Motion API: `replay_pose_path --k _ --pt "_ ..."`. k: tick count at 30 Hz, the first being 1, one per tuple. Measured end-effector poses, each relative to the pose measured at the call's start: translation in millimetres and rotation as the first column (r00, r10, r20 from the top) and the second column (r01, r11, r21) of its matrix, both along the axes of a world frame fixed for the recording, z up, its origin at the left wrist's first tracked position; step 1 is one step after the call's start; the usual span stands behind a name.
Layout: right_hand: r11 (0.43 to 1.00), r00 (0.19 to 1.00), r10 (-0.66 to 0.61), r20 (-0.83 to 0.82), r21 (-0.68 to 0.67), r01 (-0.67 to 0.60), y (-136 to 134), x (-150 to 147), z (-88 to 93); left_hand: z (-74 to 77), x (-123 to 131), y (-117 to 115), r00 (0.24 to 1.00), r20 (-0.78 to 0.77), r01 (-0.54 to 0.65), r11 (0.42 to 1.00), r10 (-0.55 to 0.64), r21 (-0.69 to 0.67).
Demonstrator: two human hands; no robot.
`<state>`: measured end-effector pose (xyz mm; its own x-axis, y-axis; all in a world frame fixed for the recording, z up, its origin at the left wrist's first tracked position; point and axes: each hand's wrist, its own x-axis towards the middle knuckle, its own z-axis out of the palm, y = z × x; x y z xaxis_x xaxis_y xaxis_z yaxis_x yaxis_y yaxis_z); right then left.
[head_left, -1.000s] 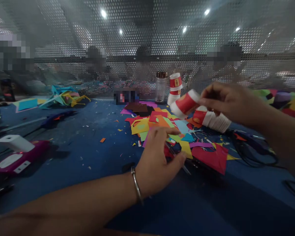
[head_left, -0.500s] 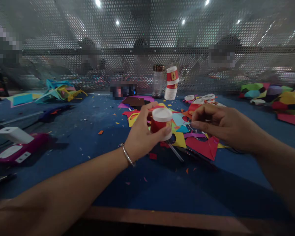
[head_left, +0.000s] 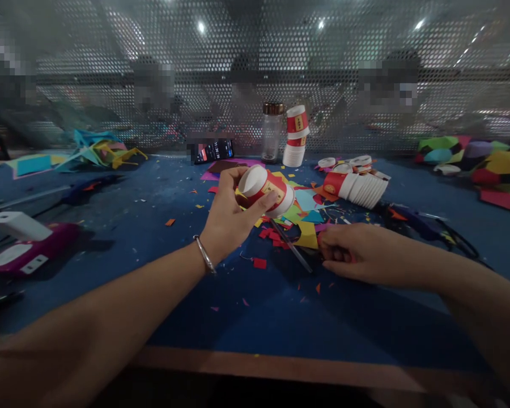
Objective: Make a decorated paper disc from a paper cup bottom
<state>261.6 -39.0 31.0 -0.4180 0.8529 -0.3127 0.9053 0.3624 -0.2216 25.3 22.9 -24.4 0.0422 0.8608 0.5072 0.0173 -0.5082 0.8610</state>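
Observation:
In my left hand is a red and white paper cup, tilted on its side above the paper scraps, my thumb across its yellow label. My right hand is low over the table with curled fingers beside a yellow paper piece. A bit of red shows at those fingers, but what they grip is hidden. Between the hands a clear stick lies on the cloth next to small red paper squares. Behind my right hand a stack of paper cups lies on its side.
A clear bottle and stacked cups stand by the perforated metal screen, near a phone. A blue glue gun with cable lies right. On the left are a magenta power strip and folded coloured paper.
My left hand has tipped the cup from upright onto its side. My right hand has dropped lower toward me, and the large red paper sheet near it no longer shows.

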Motion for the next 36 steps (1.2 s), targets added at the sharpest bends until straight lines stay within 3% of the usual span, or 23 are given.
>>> replay_pose_path --k 6,15,20,25,28,36 --pt "0.999 1.0 0.021 -0.021 -0.026 -0.022 4 15 3.1 6.2 0 -5 0.993 0.053 0.111 0.993 -0.109 -0.048" --pt "1.0 0.903 -0.001 -0.43 -0.015 -0.006 18 32 10.7 5.1 3 -8 0.993 0.073 0.1 0.99 -0.093 -0.103" --pt "0.99 0.743 -0.133 -0.656 -0.054 0.129 15 23 7.6 6.7 9 -15 0.966 0.164 0.232 0.945 -0.198 -0.228" --pt "0.957 0.5 -0.282 -0.819 -0.199 0.213 8 9 1.5 3.0 13 -20 0.952 0.16 0.289 0.936 -0.26 -0.2" --pt "0.931 0.376 -0.359 -0.854 -0.301 0.205 4 0 -0.3 0.9 15 -22 0.95 0.143 0.302 0.935 -0.278 -0.187" --pt "0.907 0.213 -0.422 -0.881 -0.412 0.09 -5 -17 -5.4 1.5 22 -31 0.957 0.156 0.27 0.948 -0.244 -0.17"
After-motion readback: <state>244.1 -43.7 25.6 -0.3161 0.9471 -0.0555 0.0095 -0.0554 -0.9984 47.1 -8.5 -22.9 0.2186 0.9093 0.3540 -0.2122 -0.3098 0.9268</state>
